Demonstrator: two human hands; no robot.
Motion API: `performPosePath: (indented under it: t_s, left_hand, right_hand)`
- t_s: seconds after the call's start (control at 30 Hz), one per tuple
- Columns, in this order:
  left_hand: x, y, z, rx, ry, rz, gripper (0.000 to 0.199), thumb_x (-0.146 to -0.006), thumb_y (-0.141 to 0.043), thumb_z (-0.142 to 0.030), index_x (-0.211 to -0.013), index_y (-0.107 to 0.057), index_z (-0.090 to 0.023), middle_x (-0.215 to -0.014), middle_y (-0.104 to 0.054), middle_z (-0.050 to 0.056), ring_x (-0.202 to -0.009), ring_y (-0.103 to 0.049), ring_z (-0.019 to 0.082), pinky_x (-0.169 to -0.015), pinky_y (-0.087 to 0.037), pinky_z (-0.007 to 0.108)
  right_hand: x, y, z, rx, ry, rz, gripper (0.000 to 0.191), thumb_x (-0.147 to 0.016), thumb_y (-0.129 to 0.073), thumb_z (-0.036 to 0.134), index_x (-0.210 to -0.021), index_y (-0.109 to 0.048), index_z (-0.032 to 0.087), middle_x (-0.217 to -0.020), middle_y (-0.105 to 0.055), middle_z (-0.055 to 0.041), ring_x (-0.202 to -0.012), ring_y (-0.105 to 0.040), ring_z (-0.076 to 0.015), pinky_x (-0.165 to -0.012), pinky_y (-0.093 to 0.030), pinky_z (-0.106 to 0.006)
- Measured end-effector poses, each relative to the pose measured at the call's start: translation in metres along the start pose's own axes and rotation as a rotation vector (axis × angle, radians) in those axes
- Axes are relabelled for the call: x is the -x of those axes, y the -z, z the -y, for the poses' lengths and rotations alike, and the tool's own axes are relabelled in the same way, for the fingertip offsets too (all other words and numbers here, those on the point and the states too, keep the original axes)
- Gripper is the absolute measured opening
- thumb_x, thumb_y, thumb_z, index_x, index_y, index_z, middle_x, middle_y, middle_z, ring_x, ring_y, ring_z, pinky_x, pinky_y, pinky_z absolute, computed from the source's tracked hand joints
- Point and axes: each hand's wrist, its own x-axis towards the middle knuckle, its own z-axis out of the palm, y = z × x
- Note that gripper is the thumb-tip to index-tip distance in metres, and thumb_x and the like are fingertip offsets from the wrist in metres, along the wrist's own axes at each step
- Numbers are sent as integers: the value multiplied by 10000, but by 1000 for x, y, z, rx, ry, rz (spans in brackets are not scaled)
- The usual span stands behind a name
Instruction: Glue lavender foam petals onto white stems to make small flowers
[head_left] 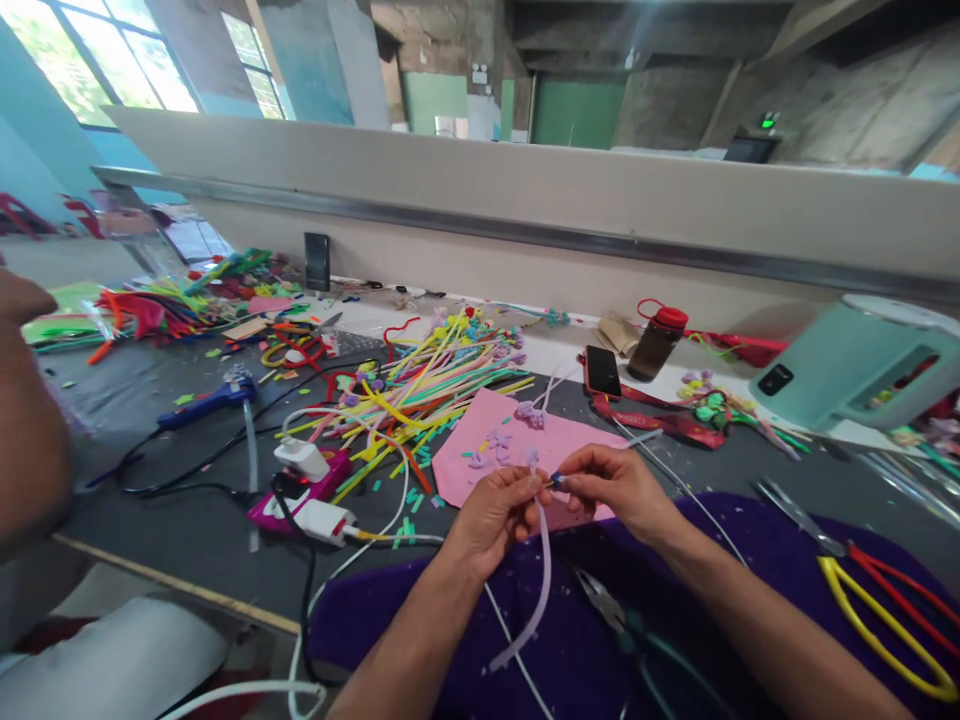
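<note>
Over the pink sheet (459, 455), my left hand (501, 510) pinches a pale lavender pipe cleaner (545, 570). Its upper end forms a small lavender tuft above my fingers, and its long tail curves down over the purple cloth. Close against it, my right hand (611, 490) is closed on a small dark blue piece (556, 481) with a brassy tip; its kind is too small to tell. The two hands nearly touch. Small lavender pieces (491, 448) and a lavender cluster (531, 414) lie on the pink sheet just beyond them.
Pliers (604, 600) and scissors (825, 545) lie on the purple cloth (375, 620). A blue glue gun (206, 402), a power strip (330, 480) with cables and many coloured pipe cleaners (427, 380) spread left. A phone (602, 371), bottle (658, 342) and kettle (855, 360) stand behind. Someone's arm (30, 430) shows left.
</note>
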Motion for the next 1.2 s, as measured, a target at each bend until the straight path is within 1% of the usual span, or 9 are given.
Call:
performPosePath:
  t_s: [0.1,0.27,0.47,0.6,0.7,0.8,0.9,1.07,1.2]
  left_hand:
    - [-3,-2,5,-34,1,-14,205,-632,-711,-272,-698,-622,-99,-577,-614,3,-324,-448,23,-272,-316,111]
    - [-4,-3,10,-89,2,18,225,-659,-684,-310,-647,-611,-98,-507,-586,-7,-301,-419,16,-273,-292,103]
    - [-1,-7,11,-109,-34,39,199,-668,-679,-292,-652,-593,-113,-585,-619,1,-344,-456,28,-285,-329,115]
    - [0,-7,10,-132,-45,14,201,-680,-665,-298,-640,-592,-115,-560,-592,-11,-332,-426,19,-287,-323,113]
    - [0,-6,10,-141,-55,21,205,-682,-658,-301,-627,-592,-115,-501,-552,-23,-320,-404,18,-285,-306,112]
    - [0,-6,10,-141,-77,23,203,-681,-653,-296,-620,-588,-113,-505,-552,-20,-315,-401,18,-282,-301,116]
    - [1,-6,10,-114,-84,22,178,-673,-655,-277,-643,-586,-116,-553,-575,-18,-313,-400,13,-281,-312,121]
    - [3,-10,8,-62,-43,31,155,-659,-658,-247,-640,-577,-115,-546,-581,-23,-293,-378,7,-267,-298,123]
    - [4,-13,7,-40,-14,27,138,-661,-653,-232,-651,-585,-113,-523,-581,-26,-292,-398,14,-260,-291,120]
  right_hand:
    - [1,-2,-2,3,14,6,158,-718,-660,276,-785,-598,146,-569,-615,26,-461,-566,-94,-430,-456,-199]
    - [3,-5,-5,7,25,11,161,-725,-656,269,-803,-572,157,-586,-608,35,-451,-549,-76,-408,-431,-168]
    - [2,-8,-9,-12,28,4,166,-722,-655,278,-782,-556,159,-588,-595,38,-455,-544,-75,-402,-418,-164]
    - [1,-6,-8,41,3,30,151,-730,-632,283,-720,-578,142,-551,-581,30,-445,-526,-78,-398,-405,-169]
    - [0,-3,-7,33,-18,77,142,-741,-614,282,-747,-603,141,-561,-575,32,-441,-502,-69,-401,-399,-168]
    - [0,-1,-6,-2,-38,137,141,-760,-596,282,-788,-610,144,-583,-576,31,-451,-496,-63,-411,-397,-163]
    - [0,0,-7,-67,-68,175,139,-762,-605,281,-777,-599,143,-576,-583,28,-446,-502,-58,-401,-381,-148]
    - [0,1,-8,-244,-147,240,174,-725,-651,288,-747,-589,127,-600,-613,6,-437,-528,-58,-372,-374,-128]
    - [-3,2,-11,-343,-144,283,210,-694,-677,304,-749,-607,113,-647,-625,-11,-454,-550,-65,-373,-399,-135]
